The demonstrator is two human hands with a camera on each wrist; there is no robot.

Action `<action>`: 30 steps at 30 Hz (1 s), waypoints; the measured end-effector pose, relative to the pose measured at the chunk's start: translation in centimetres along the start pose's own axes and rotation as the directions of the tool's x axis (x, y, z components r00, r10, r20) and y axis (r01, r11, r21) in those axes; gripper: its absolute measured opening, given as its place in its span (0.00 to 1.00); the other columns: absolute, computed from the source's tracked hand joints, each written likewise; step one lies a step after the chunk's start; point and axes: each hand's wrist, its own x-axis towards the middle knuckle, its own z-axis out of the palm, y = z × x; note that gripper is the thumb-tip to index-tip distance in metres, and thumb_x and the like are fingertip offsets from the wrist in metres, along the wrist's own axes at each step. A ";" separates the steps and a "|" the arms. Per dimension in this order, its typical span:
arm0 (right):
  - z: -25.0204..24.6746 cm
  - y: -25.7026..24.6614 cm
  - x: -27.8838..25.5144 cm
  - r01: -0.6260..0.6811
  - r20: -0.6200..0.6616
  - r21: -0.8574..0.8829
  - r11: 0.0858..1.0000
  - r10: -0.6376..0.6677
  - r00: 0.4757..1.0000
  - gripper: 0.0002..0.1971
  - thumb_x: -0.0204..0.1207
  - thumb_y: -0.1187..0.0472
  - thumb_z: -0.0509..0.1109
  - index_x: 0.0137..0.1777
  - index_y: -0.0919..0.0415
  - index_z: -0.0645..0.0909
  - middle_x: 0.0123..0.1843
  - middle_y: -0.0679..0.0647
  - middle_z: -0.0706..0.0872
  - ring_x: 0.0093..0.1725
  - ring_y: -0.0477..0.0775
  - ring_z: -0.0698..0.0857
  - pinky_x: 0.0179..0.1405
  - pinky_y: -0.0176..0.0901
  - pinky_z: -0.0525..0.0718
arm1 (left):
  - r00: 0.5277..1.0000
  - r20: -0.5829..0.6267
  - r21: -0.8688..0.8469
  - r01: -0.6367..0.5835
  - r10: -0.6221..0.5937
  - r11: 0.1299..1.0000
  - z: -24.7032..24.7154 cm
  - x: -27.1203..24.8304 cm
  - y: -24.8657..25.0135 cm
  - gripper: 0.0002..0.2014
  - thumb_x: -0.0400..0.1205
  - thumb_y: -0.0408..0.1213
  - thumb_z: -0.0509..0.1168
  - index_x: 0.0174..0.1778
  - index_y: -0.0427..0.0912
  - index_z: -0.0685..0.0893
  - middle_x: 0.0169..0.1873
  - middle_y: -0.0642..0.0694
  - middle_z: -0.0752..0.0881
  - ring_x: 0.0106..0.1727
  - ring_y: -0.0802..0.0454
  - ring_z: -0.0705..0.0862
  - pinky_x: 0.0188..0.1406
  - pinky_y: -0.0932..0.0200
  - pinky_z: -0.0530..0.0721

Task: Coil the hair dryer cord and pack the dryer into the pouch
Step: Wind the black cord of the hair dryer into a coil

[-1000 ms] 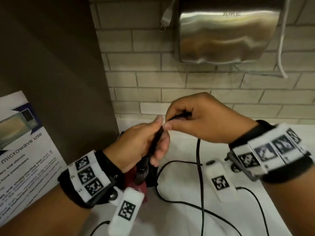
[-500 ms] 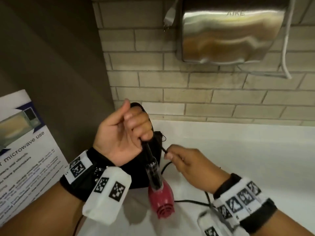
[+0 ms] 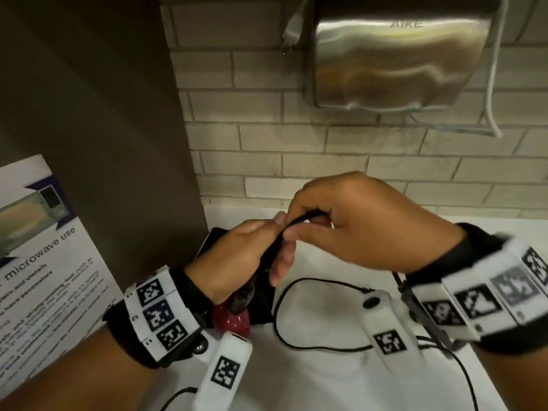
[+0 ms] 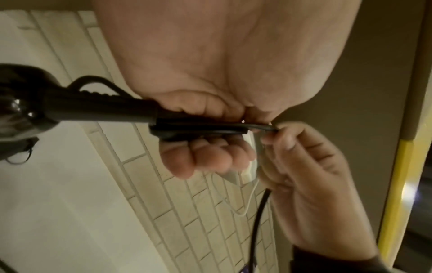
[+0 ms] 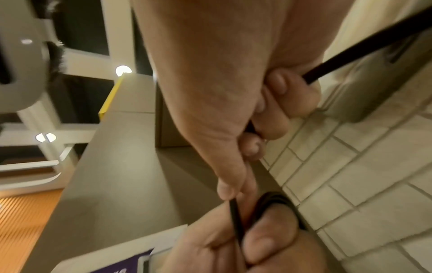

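Note:
My left hand (image 3: 252, 253) grips the black handle (image 4: 98, 107) of the hair dryer, with loops of black cord (image 4: 201, 127) gathered against it. The dryer's red body (image 3: 232, 320) hangs below that hand, partly hidden by the wrist. My right hand (image 3: 350, 223) pinches the cord (image 3: 305, 217) between thumb and fingers and holds it at the top of the left hand. In the right wrist view the cord (image 5: 236, 221) runs under the right thumb into the left hand. Loose cord (image 3: 284, 327) trails over the white counter. The black pouch (image 3: 262, 298) lies flat beneath the left hand.
A white counter (image 3: 341, 381) meets a brick wall. A steel hand dryer (image 3: 397, 57) hangs on the wall above, with a white cable (image 3: 493, 78) at its right. A brown partition (image 3: 98, 114) and a microwave notice (image 3: 38, 262) stand at the left.
The right hand has come up from the counter with another length of cord to the top of the left hand. The left hand and dryer have dropped lower.

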 end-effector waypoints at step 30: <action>5.9 0.9 -4.9 0.059 0.115 -0.127 0.990 -0.044 0.992 0.16 0.87 0.44 0.54 0.38 0.47 0.71 0.32 0.43 0.75 0.30 0.48 0.75 0.31 0.47 0.79 | 0.955 -0.071 -0.479 -0.286 0.288 0.830 -2.8 1.8 2.1 0.19 0.90 0.43 0.46 0.37 0.39 0.73 0.47 0.34 0.88 0.64 0.29 0.84 0.69 0.39 0.80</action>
